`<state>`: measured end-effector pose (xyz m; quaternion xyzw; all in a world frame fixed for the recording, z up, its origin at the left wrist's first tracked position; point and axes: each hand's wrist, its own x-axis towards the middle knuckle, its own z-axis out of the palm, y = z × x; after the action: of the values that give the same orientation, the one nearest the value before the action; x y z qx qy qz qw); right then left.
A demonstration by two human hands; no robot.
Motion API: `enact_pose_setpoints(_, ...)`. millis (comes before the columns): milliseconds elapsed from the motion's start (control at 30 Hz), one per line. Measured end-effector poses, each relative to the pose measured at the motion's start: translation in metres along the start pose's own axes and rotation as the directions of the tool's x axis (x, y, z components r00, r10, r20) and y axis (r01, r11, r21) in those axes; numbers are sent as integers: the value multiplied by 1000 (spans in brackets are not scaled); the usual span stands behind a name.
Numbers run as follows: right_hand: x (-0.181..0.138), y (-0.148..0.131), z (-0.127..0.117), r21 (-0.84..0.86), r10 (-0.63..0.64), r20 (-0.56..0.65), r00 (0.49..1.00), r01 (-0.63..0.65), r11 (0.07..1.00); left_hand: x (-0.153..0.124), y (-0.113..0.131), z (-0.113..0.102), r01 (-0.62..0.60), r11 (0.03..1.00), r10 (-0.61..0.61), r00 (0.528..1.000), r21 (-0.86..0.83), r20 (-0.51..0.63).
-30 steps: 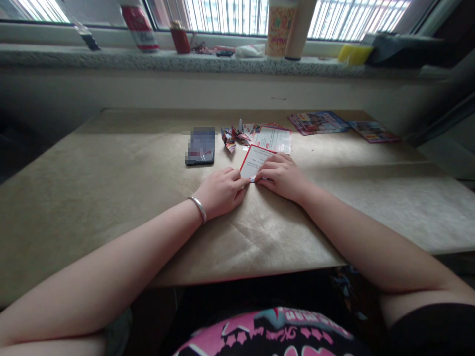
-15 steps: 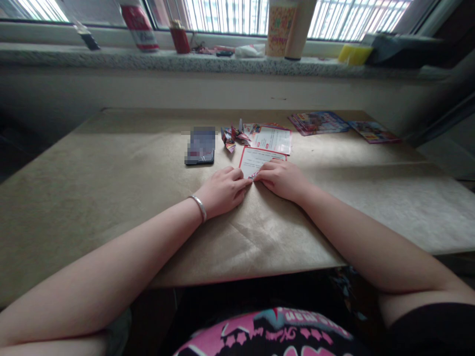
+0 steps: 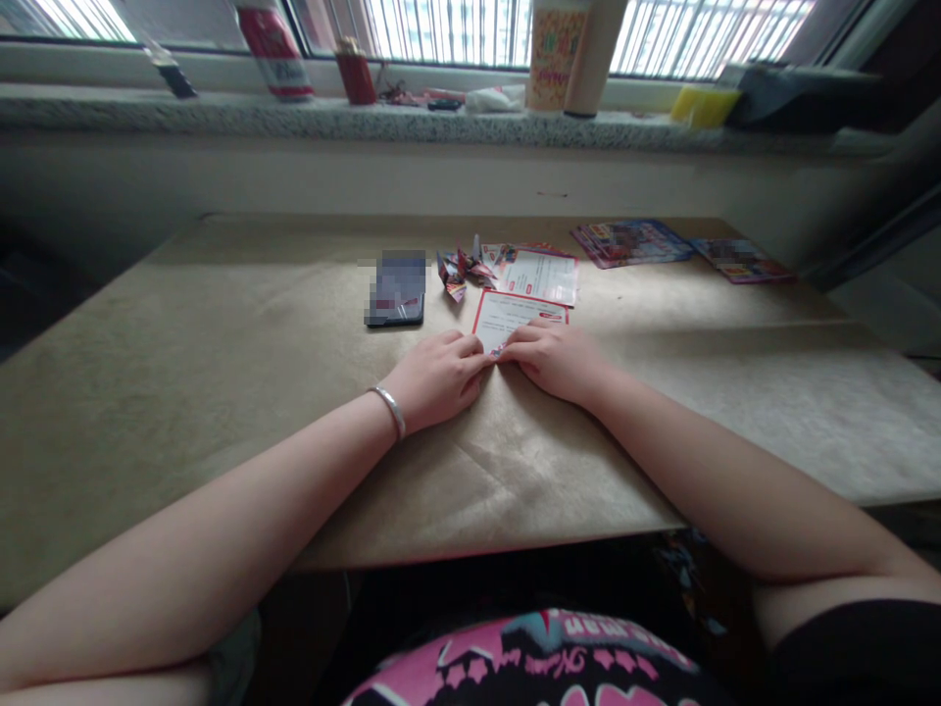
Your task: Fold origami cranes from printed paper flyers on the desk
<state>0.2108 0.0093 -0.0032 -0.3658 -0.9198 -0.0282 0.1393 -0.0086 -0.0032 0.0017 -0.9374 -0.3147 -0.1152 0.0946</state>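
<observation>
A white, red-edged sheet of printed paper [image 3: 504, 314] lies flat on the table in front of me. My left hand [image 3: 445, 373] has its fingers bent together at the sheet's near left edge. On the right, the curled fingers of my right hand [image 3: 548, 355] press the near edge and cover the lower right part of the sheet. Between the fingertips a small coloured fold [image 3: 498, 349] shows at the near edge. Just beyond the sheet are folded paper pieces [image 3: 465, 270] with coloured print and another printed paper [image 3: 544, 275].
A dark phone [image 3: 397, 289] lies left of the papers on the beige table [image 3: 221, 392]. Stacks of colourful cards [image 3: 636, 242] and more cards [image 3: 742, 260] rest at the back right. Cups, a can [image 3: 273, 49] and other items line the windowsill [image 3: 426, 126].
My right hand has slid slightly down and left along the near edge, uncovering a red label on the sheet. My left hand has shifted a little to the left.
</observation>
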Motion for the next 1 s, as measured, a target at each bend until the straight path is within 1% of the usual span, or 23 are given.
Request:
enact_pose_setpoints(167,0,0,0,-3,17,-15,1000,-17,1000,-1,-6,-8,-26,997,24,999,78,35)
enact_pose_setpoints(300,0,3,1,-1,-1,-34,999,1,1000,-5,-18,-13,-72,996,68,994,52,84)
enact_pose_setpoints(467,0,3,2,-2,-13,-41,999,13,1000,-10,-37,-13,-114,993,115,992,-39,43)
enact_pose_setpoints(600,-1,2,1,4,-9,-37,999,9,1000,-15,-45,-13,-157,985,157,988,-74,-7)
enact_pose_setpoints(700,-1,2,1,9,-14,-40,999,14,1000,-14,-45,-10,-178,980,174,983,-90,-53)
enact_pose_setpoints(833,0,2,2,15,-24,-57,998,25,1000,-8,-38,-2,-163,980,154,985,-117,-83)
enact_pose_setpoints(1000,0,1,3,15,-14,-55,998,15,1000,-1,-28,3,-164,979,159,986,-119,-54)
